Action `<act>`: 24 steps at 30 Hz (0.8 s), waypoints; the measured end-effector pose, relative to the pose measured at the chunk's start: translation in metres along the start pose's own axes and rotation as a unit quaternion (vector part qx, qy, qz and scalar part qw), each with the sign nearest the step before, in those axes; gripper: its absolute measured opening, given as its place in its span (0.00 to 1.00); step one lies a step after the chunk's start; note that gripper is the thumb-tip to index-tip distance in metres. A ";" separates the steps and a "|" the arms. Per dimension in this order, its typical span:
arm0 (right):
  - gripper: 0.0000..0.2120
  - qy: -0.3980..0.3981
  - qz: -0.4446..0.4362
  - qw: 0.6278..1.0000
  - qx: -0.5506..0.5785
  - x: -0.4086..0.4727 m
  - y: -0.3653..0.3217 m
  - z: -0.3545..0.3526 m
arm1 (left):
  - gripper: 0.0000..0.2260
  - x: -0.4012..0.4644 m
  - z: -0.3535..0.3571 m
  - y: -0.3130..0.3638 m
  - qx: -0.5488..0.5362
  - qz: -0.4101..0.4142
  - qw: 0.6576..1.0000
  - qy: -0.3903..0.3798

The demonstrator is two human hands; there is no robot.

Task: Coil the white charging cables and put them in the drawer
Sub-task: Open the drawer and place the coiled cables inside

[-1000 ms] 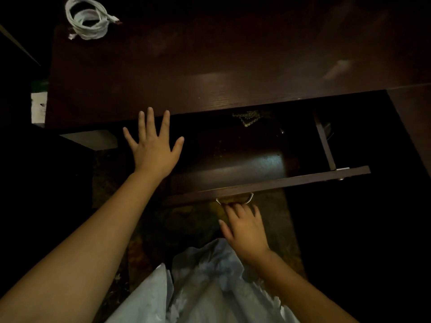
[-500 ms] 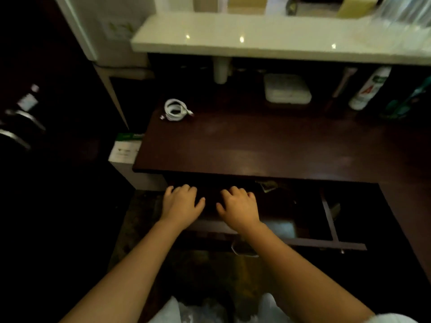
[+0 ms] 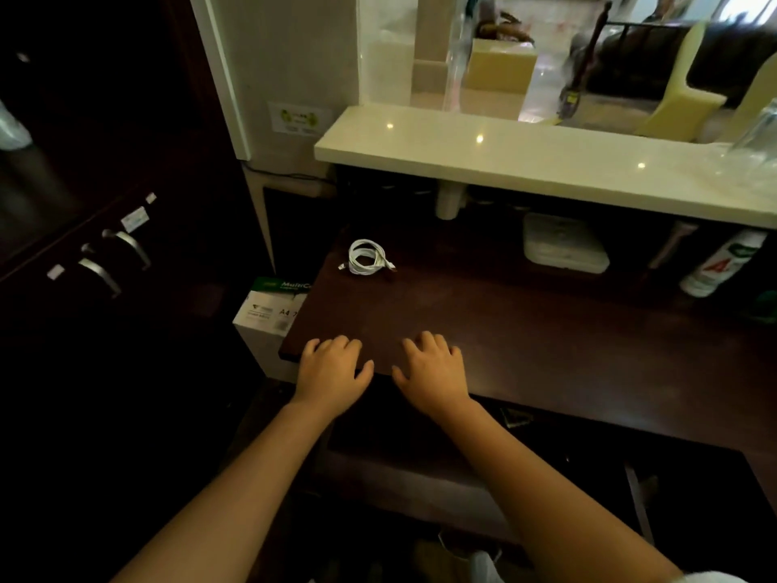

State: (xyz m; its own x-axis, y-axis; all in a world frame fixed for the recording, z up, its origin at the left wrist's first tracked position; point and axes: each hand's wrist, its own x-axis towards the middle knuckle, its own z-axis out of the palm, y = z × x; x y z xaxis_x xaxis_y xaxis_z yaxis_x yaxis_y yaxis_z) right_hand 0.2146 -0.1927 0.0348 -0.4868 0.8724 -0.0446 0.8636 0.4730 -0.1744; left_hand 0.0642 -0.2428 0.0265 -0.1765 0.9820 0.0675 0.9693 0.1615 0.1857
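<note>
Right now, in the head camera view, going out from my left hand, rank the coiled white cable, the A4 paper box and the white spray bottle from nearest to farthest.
From the left hand:
1. A4 paper box, just left of it, below the desk edge.
2. Coiled white cable, straight ahead on the desk's far left corner.
3. White spray bottle, far right, under the pale counter.

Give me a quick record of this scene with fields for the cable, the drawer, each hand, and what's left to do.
cable: white charging cable, coiled, on the desk near its far left corner
drawer: drawer open under the desk's front edge
left hand: left hand at the desk's front edge, holding nothing
right hand: right hand beside it, holding nothing
remaining: cable not yet in drawer
</note>
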 end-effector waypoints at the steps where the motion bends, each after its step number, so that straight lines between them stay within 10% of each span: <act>1: 0.23 -0.003 0.001 1.000 -0.001 0.009 -0.001 0.002 | 0.18 0.008 0.002 -0.005 -0.005 0.001 1.000 0.003; 24: 0.24 -0.034 0.095 0.993 0.063 0.318 0.026 0.038 | 0.23 0.322 0.061 -0.121 -0.166 -0.096 0.980 -0.060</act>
State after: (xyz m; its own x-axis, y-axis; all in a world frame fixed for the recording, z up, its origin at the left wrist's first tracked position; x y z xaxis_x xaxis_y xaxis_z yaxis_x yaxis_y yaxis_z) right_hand 0.0773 0.0927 -0.0214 -0.3282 0.9318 -0.1550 0.9195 0.2775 -0.2786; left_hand -0.0989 0.0604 -0.0343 -0.3087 0.9446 -0.1111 0.8074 0.3220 0.4943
